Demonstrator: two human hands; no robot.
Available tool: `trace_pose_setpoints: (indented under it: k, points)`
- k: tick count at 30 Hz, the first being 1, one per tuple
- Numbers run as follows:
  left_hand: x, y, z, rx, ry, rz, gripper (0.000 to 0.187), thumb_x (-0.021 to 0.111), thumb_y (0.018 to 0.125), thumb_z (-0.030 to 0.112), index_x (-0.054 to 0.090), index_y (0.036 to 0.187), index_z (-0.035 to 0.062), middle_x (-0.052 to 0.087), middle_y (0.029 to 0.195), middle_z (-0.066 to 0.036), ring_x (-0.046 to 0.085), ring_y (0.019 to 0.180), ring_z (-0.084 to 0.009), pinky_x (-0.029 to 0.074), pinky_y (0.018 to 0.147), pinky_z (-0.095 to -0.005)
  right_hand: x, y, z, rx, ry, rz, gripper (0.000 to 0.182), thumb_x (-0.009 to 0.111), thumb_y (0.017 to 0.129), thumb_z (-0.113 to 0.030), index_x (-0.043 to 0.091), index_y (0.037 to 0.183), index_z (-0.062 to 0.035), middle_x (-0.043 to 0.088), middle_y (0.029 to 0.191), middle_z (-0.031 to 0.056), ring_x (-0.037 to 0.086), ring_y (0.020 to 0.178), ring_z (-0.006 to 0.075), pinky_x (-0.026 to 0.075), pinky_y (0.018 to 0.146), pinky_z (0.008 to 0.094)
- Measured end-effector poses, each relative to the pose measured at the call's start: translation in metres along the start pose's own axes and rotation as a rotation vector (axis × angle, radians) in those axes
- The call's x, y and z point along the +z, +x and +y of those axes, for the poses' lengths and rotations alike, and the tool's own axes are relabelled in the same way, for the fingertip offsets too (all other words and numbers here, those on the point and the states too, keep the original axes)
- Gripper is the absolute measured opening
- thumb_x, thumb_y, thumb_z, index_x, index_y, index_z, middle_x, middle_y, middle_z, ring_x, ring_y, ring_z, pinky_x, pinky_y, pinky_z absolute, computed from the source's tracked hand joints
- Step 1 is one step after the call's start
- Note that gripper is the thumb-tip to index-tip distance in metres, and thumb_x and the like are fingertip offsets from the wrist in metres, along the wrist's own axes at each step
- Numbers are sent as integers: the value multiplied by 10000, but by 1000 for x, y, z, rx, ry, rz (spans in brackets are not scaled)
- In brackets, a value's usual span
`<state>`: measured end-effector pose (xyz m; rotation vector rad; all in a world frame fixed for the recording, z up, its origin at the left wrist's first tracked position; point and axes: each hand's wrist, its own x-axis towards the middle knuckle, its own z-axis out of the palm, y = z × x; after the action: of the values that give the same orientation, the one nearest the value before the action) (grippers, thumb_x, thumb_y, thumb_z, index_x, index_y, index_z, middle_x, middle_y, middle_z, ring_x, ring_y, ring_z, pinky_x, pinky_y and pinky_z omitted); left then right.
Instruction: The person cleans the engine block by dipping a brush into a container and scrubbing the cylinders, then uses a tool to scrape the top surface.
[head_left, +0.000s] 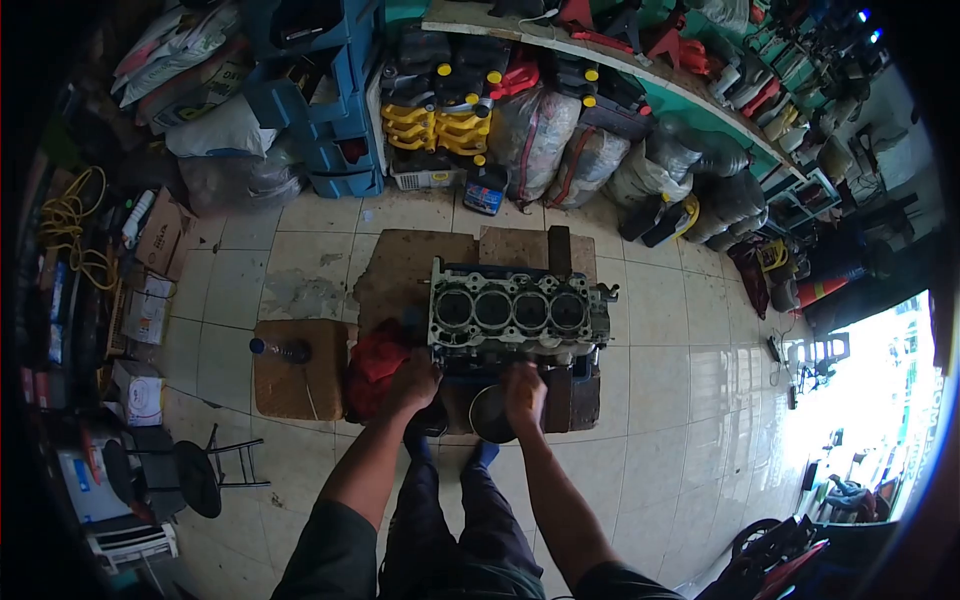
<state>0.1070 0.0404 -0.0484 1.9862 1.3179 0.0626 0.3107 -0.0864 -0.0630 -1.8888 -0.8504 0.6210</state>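
An engine block (515, 310) with a row of open cylinder bores lies on cardboard on the floor in front of me. My left hand (418, 384) is closed at its near left corner, beside a crumpled red cloth (376, 365). My right hand (525, 396) is closed at the near edge of the block, with the fingers pointing away from me and partly hidden. A round dark bowl-like thing (487, 416) with a thin bright rim shows just left of that hand and overlaps it. I cannot tell what either hand holds.
Left of the block stands a brown box-like stool (295, 385) with a plastic bottle (280, 349) on it. Flattened cardboard (400, 265) lies under the block. Stuffed sacks (535, 130), yellow-capped containers and blue bins (345, 150) line the back wall. A small black chair (200, 475) stands at left.
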Motion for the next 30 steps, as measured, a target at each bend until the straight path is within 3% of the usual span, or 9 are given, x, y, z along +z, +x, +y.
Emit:
trace_pose_setpoints:
  k: [3,6,8,11,18,19,26,27,30]
  points:
    - [-2,0,1,-78,20,-51,407,652,1006,289,480,1231,-4,635,1201,-296,690,1025,-492,568,847,-575,-2,1,-51,112,227,483,231,582,1076,-167,605,913,-4,670,821,87,631,755,186,504,696,339]
    - [9,0,-6,-44,28,-54,412,642,1008,288,479,1257,3,630,1227,-293,687,1031,-496,566,860,-578,15,-1,-9,-182,20,282,224,576,1084,-160,611,930,-1,674,813,99,632,742,189,514,687,362]
    - [7,3,-7,-48,17,-52,409,634,1008,283,484,1272,9,623,1244,-284,683,1047,-495,564,874,-577,6,-2,-8,-138,-93,213,224,574,1083,-149,605,912,-8,659,791,77,615,717,169,489,652,338]
    - [-8,-1,9,-143,18,-100,402,632,1006,278,490,1274,13,622,1237,-285,678,1059,-497,561,885,-575,-4,5,-29,183,331,447,263,581,1088,-194,604,874,-43,659,793,32,580,702,122,436,641,272]
    - [3,0,-4,-41,7,-17,396,633,1004,276,498,1263,8,619,1200,-285,679,1035,-495,560,873,-578,-1,1,4,-179,-12,356,204,569,1081,-167,641,965,-15,654,812,90,617,748,165,510,688,343]
    - [3,1,-4,-36,16,-11,391,634,1002,275,499,1253,7,618,1190,-282,680,1022,-495,562,861,-578,-4,3,-18,96,161,430,206,565,1079,-149,633,940,-12,649,817,87,606,735,162,508,693,332]
    - [13,3,-16,56,7,50,366,645,987,243,500,1217,-3,615,1155,-280,679,944,-501,561,808,-591,2,-2,38,-57,78,198,216,570,1111,-215,593,942,-82,630,800,1,593,685,78,473,595,233]
    - [10,2,-14,55,10,53,366,645,987,243,500,1217,-3,615,1155,-280,679,944,-501,561,808,-591,-10,-1,-17,178,409,297,239,567,1112,-226,593,922,-84,630,806,0,589,655,83,466,569,238]
    - [9,-1,-14,50,-37,37,359,662,975,230,509,1204,0,610,1156,-282,668,972,-503,554,824,-586,15,8,8,105,405,518,241,567,1112,-229,598,921,-86,624,794,-3,592,663,81,466,567,244]
